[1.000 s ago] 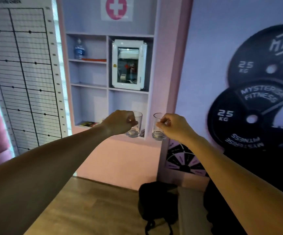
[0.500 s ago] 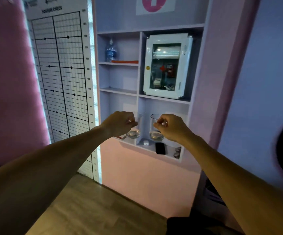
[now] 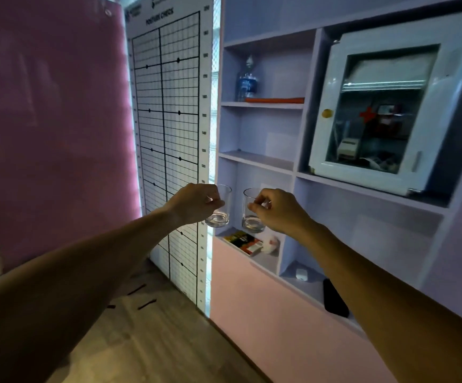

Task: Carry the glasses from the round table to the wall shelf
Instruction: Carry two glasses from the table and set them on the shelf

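Dim indoor light; a bright strip glows behind the posture chart (image 3: 169,134), washing out its right edge; the near forearms lie in deep shadow; glare streaks the cabinet glass (image 3: 382,106); wide-angle bending tilts the wall shelf (image 3: 263,158); slight softness overall.

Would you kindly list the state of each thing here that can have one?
left hand: shut on left glass, held in the air
left glass: upright, empty
right hand: shut on right glass, held in the air
right glass: upright, empty
first-aid cabinet: door shut
water bottle: upright, capped
wall shelf: middle left compartment bare
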Tool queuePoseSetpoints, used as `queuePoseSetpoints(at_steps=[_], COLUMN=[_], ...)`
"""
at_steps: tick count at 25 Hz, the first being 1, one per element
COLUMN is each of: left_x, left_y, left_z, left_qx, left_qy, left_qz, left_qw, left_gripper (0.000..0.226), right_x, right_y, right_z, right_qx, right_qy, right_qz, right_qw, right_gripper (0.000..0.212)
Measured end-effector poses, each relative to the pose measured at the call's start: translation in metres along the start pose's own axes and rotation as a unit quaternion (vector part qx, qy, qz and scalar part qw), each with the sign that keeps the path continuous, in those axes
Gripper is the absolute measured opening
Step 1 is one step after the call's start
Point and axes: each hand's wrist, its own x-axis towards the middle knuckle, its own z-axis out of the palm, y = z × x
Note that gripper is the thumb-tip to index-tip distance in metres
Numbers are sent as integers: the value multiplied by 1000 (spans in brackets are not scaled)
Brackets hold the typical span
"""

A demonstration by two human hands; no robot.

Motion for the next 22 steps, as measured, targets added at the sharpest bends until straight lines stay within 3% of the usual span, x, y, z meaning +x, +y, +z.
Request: queuePoseSetpoints(at_steps=[9,13,22], left_x=[178,199,355], left_y=[-141,-149,-197], left_z=[2,2,32], left_qx=[17,8,0], left_qy=[20,34,48], left_qz=[-1,11,25], left_qw=[1000,999,999], left_gripper=[19,15,13], right_x=[220,246,410], right_y=[18,28,81], right_z=[72,78,74], right_qx=[3,1,-27], right_qy=[28,45,92], right_qz=[-14,-23,-32], right_qw=[1000,999,995], right_gripper=[27,30,19])
